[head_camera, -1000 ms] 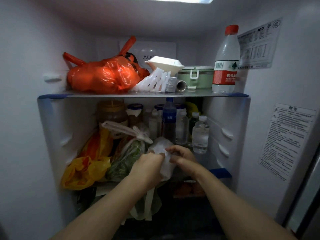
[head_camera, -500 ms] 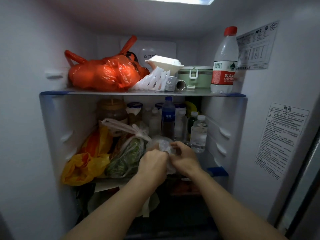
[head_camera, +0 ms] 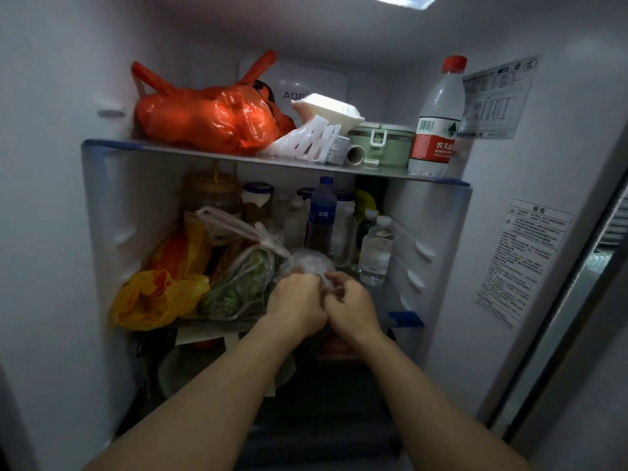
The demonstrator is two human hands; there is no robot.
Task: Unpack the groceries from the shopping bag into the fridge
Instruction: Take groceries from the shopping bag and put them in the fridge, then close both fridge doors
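clear plastic bag (head_camera: 307, 263), contents blurred, gripped by both hands: left hand (head_camera: 295, 307), right hand (head_camera: 353, 309).

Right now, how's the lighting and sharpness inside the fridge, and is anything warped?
Head view: the ceiling light blows out white; the lower shelf is dim; both hands and the clear bag are slightly soft; the wide lens bows the top shelf.

I hold a small crumpled clear plastic bag (head_camera: 307, 263) at the front of the fridge's middle shelf (head_camera: 217, 323), just right of the tied bag of greens (head_camera: 238, 283).
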